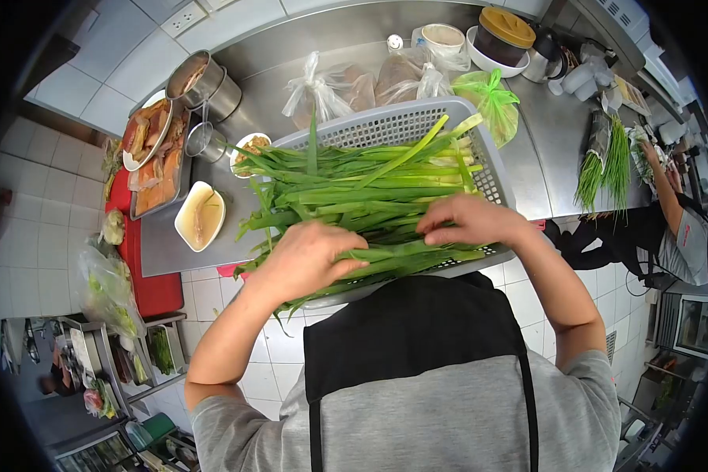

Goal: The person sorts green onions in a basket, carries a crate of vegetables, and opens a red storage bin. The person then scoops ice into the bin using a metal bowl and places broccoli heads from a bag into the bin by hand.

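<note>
A grey plastic basket (492,161) with perforated walls holds a heap of long green leeks (346,193). The leaves point left and the pale stalk ends lie to the right. My left hand (307,256) is curled round some leaves at the near left side, thumb and forefinger on either side of them. Over the near right part, my right hand (472,220) has bent fingers and a thumb closed on the stalks. Its fingertips are partly hidden among the greens.
Left of the basket are a bowl of pale liquid (200,216), a tray of meat (153,193) and metal pots (212,90). Tied plastic bags (405,79) stand behind. At right lie thin green stalks (617,161); a person (688,236) works beyond.
</note>
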{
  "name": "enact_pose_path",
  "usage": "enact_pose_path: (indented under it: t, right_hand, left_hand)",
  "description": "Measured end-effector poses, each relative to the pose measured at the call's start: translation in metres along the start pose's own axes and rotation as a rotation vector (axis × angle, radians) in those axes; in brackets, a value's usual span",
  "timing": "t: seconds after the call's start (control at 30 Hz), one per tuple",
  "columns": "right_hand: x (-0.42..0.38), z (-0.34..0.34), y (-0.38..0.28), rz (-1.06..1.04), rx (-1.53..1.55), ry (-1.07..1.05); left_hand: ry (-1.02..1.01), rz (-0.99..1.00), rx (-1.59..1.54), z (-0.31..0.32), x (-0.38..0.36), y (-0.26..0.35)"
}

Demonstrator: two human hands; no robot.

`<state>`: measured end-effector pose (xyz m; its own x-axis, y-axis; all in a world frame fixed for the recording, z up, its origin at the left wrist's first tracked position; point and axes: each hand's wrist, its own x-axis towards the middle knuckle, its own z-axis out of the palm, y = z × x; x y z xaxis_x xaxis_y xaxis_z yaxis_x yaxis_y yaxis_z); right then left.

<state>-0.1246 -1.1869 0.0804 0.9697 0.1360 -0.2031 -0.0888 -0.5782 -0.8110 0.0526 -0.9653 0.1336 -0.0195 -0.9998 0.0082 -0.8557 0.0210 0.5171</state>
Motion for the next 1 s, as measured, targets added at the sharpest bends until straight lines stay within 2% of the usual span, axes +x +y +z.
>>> enact_pose_path:
  t: [0.07,0.1,0.2,0.23,0.33,0.37,0.47,0.5,0.53,0.57,0.6,0.7,0.77,0.8,0.87,0.93,1.0]
  right_hand:
    - [-0.004,0.007,0.005,0.005,-0.029,-0.005]
    - [-0.004,0.006,0.005,0.005,-0.049,-0.009]
    - [-0.009,-0.011,-0.010,-0.004,-0.033,0.083]
    - [-0.013,-0.025,-0.027,-0.021,0.003,0.164]
    - [-0.006,-0.046,-0.040,-0.111,-0.159,0.377]
    - [0.002,-0.049,-0.028,-0.131,-0.259,0.402]
    - [0.017,-0.029,0.026,-0.144,-0.620,0.519]
    - [0.015,-0.016,0.035,-0.122,-0.780,0.587]
    - [0.014,-0.010,0.029,-0.102,-0.943,0.657]
    - [0.010,-0.004,0.021,-0.106,-0.857,0.722]
    - [0.006,-0.006,0.006,-0.116,-0.781,0.656]
    - [-0.012,-0.001,-0.012,-0.077,-0.541,0.395]
    - [-0.015,0.013,-0.006,-0.011,-0.360,0.160]
    - [-0.014,0.017,0.000,-0.008,-0.385,0.169]
    - [-0.014,0.021,0.012,-0.002,-0.433,0.190]
    - [-0.015,0.008,0.009,-0.041,-0.283,0.325]
    - [-0.017,-0.010,0.001,-0.019,-0.160,0.420]
  left_hand:
    - [-0.008,-0.123,-0.025,0.006,-0.004,0.000]
    - [0.090,-0.054,0.017,0.005,-0.004,-0.004]
    - [0.235,-0.014,-0.009,-0.012,-0.007,-0.006]
    - [0.338,-0.023,-0.035,-0.021,-0.006,-0.002]
    - [0.478,-0.063,0.023,-0.044,0.003,0.011]
    - [0.361,-0.157,0.032,-0.048,0.003,0.010]
    - [0.270,-0.182,0.308,-0.018,0.002,-0.032]
    - [0.332,-0.127,0.448,-0.006,-0.003,-0.036]
    - [0.374,-0.093,0.463,-0.005,-0.004,-0.026]
    - [0.376,-0.018,0.364,-0.006,-0.007,-0.024]
    - [0.364,0.053,0.252,-0.002,-0.012,-0.022]
    - [-0.046,0.056,-0.059,0.026,-0.018,-0.026]
    - [0.114,-0.006,0.047,0.048,-0.011,-0.031]
    - [0.193,-0.040,0.105,0.055,-0.009,-0.033]
    - [0.171,-0.014,0.134,0.053,-0.003,-0.046]
    - [0.112,-0.030,0.139,0.039,0.004,-0.047]
    - [0.190,-0.035,0.004,0.024,0.009,-0.053]
